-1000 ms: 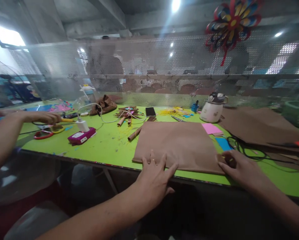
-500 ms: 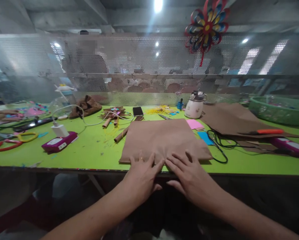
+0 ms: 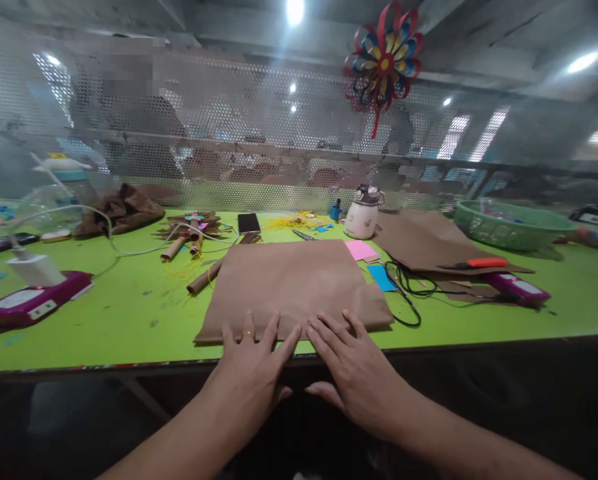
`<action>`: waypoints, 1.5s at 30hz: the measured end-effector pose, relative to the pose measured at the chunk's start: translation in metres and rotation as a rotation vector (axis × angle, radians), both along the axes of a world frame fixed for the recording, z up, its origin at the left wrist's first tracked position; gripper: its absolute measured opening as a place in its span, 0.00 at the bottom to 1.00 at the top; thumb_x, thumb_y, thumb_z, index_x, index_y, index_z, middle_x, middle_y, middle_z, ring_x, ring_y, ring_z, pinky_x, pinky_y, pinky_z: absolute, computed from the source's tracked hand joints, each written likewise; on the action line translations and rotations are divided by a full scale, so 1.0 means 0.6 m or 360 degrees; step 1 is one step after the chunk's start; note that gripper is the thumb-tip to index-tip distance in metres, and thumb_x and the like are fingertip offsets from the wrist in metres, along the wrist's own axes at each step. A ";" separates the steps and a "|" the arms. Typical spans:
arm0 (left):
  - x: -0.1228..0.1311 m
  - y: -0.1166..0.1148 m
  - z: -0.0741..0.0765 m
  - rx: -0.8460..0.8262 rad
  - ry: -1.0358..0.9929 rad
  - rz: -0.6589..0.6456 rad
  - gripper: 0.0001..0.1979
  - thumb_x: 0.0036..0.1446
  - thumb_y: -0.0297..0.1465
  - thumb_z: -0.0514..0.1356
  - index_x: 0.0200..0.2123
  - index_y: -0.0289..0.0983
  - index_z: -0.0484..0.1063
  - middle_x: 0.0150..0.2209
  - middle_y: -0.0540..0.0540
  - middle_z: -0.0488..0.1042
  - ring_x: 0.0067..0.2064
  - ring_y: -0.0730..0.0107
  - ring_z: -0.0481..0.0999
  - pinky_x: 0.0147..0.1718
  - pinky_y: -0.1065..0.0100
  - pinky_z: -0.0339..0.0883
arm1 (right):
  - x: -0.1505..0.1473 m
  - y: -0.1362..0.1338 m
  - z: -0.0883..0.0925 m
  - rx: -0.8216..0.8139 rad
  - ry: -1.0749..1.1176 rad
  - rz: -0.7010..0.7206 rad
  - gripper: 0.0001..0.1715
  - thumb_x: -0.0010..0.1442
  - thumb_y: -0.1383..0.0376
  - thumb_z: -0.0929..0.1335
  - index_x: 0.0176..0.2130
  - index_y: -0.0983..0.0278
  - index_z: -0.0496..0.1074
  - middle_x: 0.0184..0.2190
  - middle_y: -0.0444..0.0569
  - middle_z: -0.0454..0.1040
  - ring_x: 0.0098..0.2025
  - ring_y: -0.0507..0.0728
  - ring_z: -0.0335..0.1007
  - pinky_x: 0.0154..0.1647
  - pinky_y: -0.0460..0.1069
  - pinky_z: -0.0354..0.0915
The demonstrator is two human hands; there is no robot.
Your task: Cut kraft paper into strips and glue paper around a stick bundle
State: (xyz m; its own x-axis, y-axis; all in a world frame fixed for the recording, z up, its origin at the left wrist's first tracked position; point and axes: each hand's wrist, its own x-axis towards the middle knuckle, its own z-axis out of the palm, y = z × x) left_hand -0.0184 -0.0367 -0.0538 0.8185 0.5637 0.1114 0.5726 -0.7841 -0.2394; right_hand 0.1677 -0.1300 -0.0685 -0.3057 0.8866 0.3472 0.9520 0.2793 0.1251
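A folded sheet of brown kraft paper (image 3: pixel 289 277) lies on the green table (image 3: pixel 153 293), its near edge close to the table's front edge. My left hand (image 3: pixel 253 367) rests on the left part of that edge, fingers spread and pressing down. Beside it, my right hand (image 3: pixel 351 370) lies on the right part, with fingers stretched out flat. Both thumbs hang below, off the paper. The two index fingers almost meet at the middle, and neither hand grips anything.
Left stand a purple power strip (image 3: pixel 39 300) with a white charger (image 3: pixel 36 270) and several brown paper rolls (image 3: pixel 206 277). Behind are a phone (image 3: pixel 249 223) and a bottle (image 3: pixel 362 217). More brown paper (image 3: pixel 423 247), a red-handled cutter (image 3: pixel 486 263), a black cable (image 3: pixel 413 313) and a green basket (image 3: pixel 513 227) lie right.
The camera view has turned to the right, so the things on the table appear farther left. My fingers have spread slightly along the paper's near edge, and both hands stay on it.
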 end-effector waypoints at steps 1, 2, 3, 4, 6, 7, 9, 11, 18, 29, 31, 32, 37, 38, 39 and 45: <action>0.000 0.001 -0.002 0.0001 -0.0003 0.0005 0.42 0.49 0.42 0.66 0.65 0.52 0.51 0.65 0.36 0.56 0.60 0.21 0.56 0.47 0.28 0.53 | 0.004 0.000 0.000 -0.0009 0.0002 0.0007 0.37 0.67 0.49 0.54 0.66 0.68 0.50 0.65 0.52 0.55 0.66 0.63 0.47 0.65 0.66 0.43; 0.001 0.001 -0.003 0.0007 -0.0008 0.0013 0.42 0.48 0.41 0.66 0.65 0.52 0.51 0.65 0.36 0.56 0.60 0.21 0.56 0.47 0.28 0.53 | 0.007 0.000 -0.001 -0.0017 0.0004 0.0014 0.37 0.67 0.49 0.55 0.66 0.67 0.49 0.66 0.52 0.54 0.67 0.63 0.46 0.65 0.66 0.42; 0.001 0.002 -0.005 0.0014 -0.0013 0.0020 0.43 0.48 0.41 0.66 0.65 0.52 0.51 0.65 0.36 0.56 0.60 0.21 0.55 0.47 0.28 0.53 | 0.010 -0.001 -0.001 -0.0024 0.0005 0.0020 0.37 0.67 0.49 0.55 0.66 0.67 0.49 0.66 0.51 0.53 0.67 0.63 0.45 0.65 0.65 0.42; 0.002 0.002 -0.006 0.0022 -0.0018 0.0027 0.43 0.48 0.40 0.66 0.65 0.52 0.51 0.65 0.36 0.56 0.60 0.21 0.55 0.47 0.28 0.53 | 0.012 -0.001 -0.001 -0.0031 0.0007 0.0026 0.37 0.67 0.50 0.55 0.67 0.66 0.48 0.67 0.51 0.52 0.67 0.62 0.44 0.66 0.65 0.42; 0.003 0.001 -0.007 0.0036 -0.0017 0.0037 0.44 0.47 0.40 0.67 0.65 0.52 0.51 0.65 0.36 0.56 0.60 0.21 0.55 0.47 0.28 0.52 | 0.016 -0.001 0.000 -0.0043 0.0008 0.0039 0.37 0.67 0.50 0.56 0.67 0.66 0.47 0.67 0.50 0.51 0.68 0.62 0.43 0.66 0.66 0.42; 0.003 0.001 -0.007 0.0040 -0.0014 0.0040 0.44 0.47 0.39 0.67 0.65 0.53 0.50 0.64 0.35 0.56 0.60 0.21 0.55 0.47 0.29 0.52 | 0.017 -0.002 0.000 -0.0051 0.0008 0.0045 0.37 0.67 0.50 0.56 0.67 0.66 0.47 0.67 0.50 0.50 0.68 0.62 0.42 0.66 0.66 0.42; 0.004 -0.001 -0.006 0.0045 -0.0002 0.0044 0.46 0.46 0.38 0.68 0.65 0.55 0.49 0.64 0.34 0.57 0.60 0.21 0.56 0.47 0.29 0.53 | 0.019 -0.003 0.002 -0.0064 0.0006 0.0060 0.37 0.67 0.50 0.56 0.67 0.67 0.47 0.67 0.50 0.51 0.68 0.61 0.42 0.66 0.65 0.43; 0.004 -0.001 -0.005 0.0051 0.0000 0.0045 0.46 0.46 0.38 0.68 0.64 0.58 0.48 0.64 0.34 0.57 0.59 0.20 0.57 0.47 0.29 0.53 | 0.023 -0.004 0.002 -0.0072 0.0003 0.0069 0.37 0.67 0.51 0.57 0.67 0.67 0.47 0.67 0.50 0.51 0.68 0.61 0.42 0.66 0.65 0.44; 0.001 0.001 -0.009 0.0027 -0.0038 0.0018 0.41 0.48 0.44 0.66 0.64 0.58 0.51 0.64 0.34 0.56 0.60 0.21 0.56 0.47 0.29 0.52 | 0.055 -0.020 0.001 -0.0069 -0.0077 0.0032 0.36 0.66 0.54 0.60 0.66 0.66 0.49 0.67 0.50 0.52 0.68 0.61 0.43 0.66 0.65 0.44; 0.003 -0.003 0.002 -0.0039 -0.0007 0.0062 0.40 0.49 0.42 0.66 0.63 0.57 0.52 0.65 0.35 0.56 0.61 0.23 0.56 0.49 0.30 0.52 | 0.148 -0.083 -0.025 0.0147 -0.0322 -0.0206 0.37 0.65 0.53 0.61 0.64 0.72 0.53 0.64 0.56 0.57 0.66 0.60 0.48 0.64 0.61 0.47; 0.003 -0.004 0.002 -0.0042 -0.0005 0.0070 0.40 0.49 0.41 0.66 0.63 0.57 0.52 0.65 0.35 0.55 0.61 0.22 0.55 0.48 0.30 0.52 | 0.154 -0.091 -0.030 0.0181 -0.0341 -0.0239 0.36 0.65 0.54 0.62 0.64 0.72 0.54 0.64 0.57 0.58 0.66 0.61 0.50 0.64 0.61 0.47; 0.003 -0.004 0.002 -0.0040 -0.0009 0.0071 0.40 0.49 0.41 0.66 0.63 0.57 0.52 0.65 0.35 0.55 0.61 0.22 0.55 0.48 0.30 0.52 | 0.155 -0.093 -0.033 0.0206 -0.0345 -0.0249 0.35 0.65 0.54 0.62 0.63 0.72 0.55 0.63 0.57 0.58 0.66 0.61 0.51 0.64 0.61 0.47; 0.000 -0.003 -0.005 -0.0033 -0.0059 0.0040 0.39 0.50 0.44 0.65 0.63 0.57 0.52 0.64 0.34 0.56 0.60 0.21 0.55 0.48 0.29 0.52 | 0.154 -0.100 -0.043 0.0319 -0.0315 -0.0299 0.33 0.64 0.55 0.62 0.61 0.72 0.58 0.61 0.60 0.63 0.63 0.65 0.55 0.61 0.64 0.51; -0.001 -0.003 -0.006 -0.0036 -0.0070 0.0033 0.39 0.51 0.44 0.64 0.63 0.56 0.52 0.64 0.34 0.56 0.60 0.21 0.55 0.47 0.28 0.52 | 0.151 -0.099 -0.041 0.0333 -0.0297 -0.0318 0.33 0.64 0.54 0.62 0.60 0.72 0.59 0.60 0.61 0.63 0.63 0.66 0.55 0.60 0.65 0.52; -0.002 -0.003 -0.008 -0.0041 -0.0080 0.0030 0.38 0.51 0.45 0.64 0.63 0.56 0.52 0.64 0.34 0.56 0.60 0.21 0.55 0.47 0.28 0.52 | 0.146 -0.097 -0.038 0.0349 -0.0273 -0.0336 0.32 0.63 0.54 0.63 0.59 0.71 0.60 0.60 0.61 0.63 0.63 0.67 0.55 0.60 0.66 0.52; -0.008 -0.015 -0.010 -0.0076 -0.0109 0.0000 0.39 0.52 0.47 0.62 0.65 0.55 0.48 0.65 0.34 0.53 0.62 0.24 0.51 0.49 0.26 0.47 | 0.081 -0.050 -0.015 0.0415 -0.0123 -0.0090 0.32 0.61 0.56 0.64 0.60 0.68 0.60 0.63 0.58 0.58 0.66 0.67 0.49 0.61 0.63 0.52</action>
